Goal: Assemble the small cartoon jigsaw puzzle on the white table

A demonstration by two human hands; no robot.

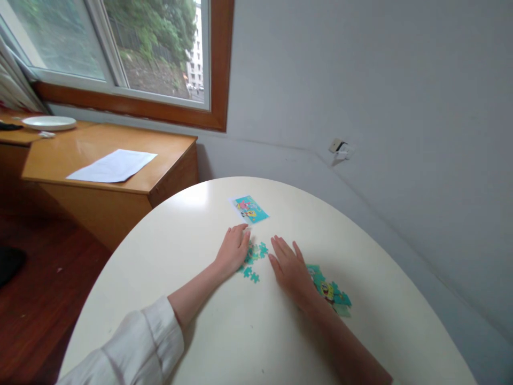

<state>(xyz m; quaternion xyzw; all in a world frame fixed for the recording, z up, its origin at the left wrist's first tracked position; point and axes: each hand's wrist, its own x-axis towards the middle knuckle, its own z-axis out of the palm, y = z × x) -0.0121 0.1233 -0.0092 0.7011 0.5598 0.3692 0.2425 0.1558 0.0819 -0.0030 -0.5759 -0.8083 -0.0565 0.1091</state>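
My left hand (pixel 233 248) lies flat on a round white table (pixel 192 224), its fingers stretched over several loose teal puzzle pieces (pixel 256 255). My right hand (pixel 289 269) rests flat beside it, fingers extended, touching the table just left of a partly joined puzzle section (pixel 332 294) with a yellow cartoon figure. A small picture card (pixel 250 209) showing the same cartoon lies beyond both hands. Neither hand grips anything.
A wooden desk (pixel 160 176) stands at the left under a window, with a white sheet of paper (pixel 113 166) and a white plate (pixel 48 123) on it. A grey wall with a socket (pixel 340 148) runs behind the table. The floor is dark wood.
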